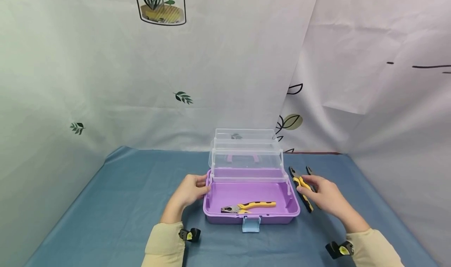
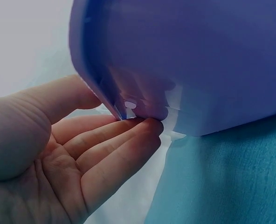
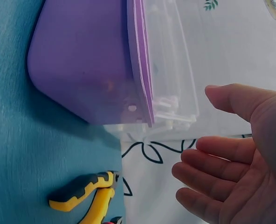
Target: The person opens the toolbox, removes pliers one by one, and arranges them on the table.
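A purple toolbox [image 1: 251,219] with its clear lid [image 1: 248,157] raised sits on the blue cloth. Inside it lies a pair of combination pliers [image 1: 258,204] with yellow and black handles. My left hand [image 1: 189,189] holds the box's left rim, thumb at the edge and fingers against the outer wall [image 2: 212,70]. To the right of the box lie yellow-and-black pliers [image 1: 305,202], with another tool [image 1: 309,170] beside them, mostly hidden by my right hand [image 1: 325,194]. That hand hovers over these tools, its fingers extended and apart in the right wrist view, holding nothing.
The blue cloth [image 1: 141,212] covers the table, and a pale patterned curtain [image 1: 197,63] hangs behind and at both sides. A light blue latch [image 1: 251,224] hangs down at the box's front. Clear trays [image 1: 248,179] sit raised at the back of the box.
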Demonstrator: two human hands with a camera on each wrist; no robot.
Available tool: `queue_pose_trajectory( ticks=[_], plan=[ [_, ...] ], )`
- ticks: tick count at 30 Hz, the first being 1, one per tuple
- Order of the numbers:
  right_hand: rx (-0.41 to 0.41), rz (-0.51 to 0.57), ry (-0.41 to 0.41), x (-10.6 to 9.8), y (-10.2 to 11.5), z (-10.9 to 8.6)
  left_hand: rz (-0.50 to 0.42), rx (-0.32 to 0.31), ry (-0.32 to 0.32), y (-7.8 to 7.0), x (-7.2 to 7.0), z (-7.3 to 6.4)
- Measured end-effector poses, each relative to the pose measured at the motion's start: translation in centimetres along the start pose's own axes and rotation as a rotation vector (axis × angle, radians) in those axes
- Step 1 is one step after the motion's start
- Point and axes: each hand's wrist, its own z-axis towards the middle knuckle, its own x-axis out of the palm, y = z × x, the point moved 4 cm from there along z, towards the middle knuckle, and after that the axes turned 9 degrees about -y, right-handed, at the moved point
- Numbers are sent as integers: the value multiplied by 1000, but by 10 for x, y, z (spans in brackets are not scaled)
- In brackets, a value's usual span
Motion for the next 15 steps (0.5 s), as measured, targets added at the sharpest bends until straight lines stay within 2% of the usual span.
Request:
queue_pose_trajectory(
  ticks=[8,15],
  plan=[
    [-26,43,3,4,11,-1,-1,7,4,-1,-1,-1],
    [-36,69,10,6,14,-1,-5,-18,-3,-1,0,0]
  ],
)
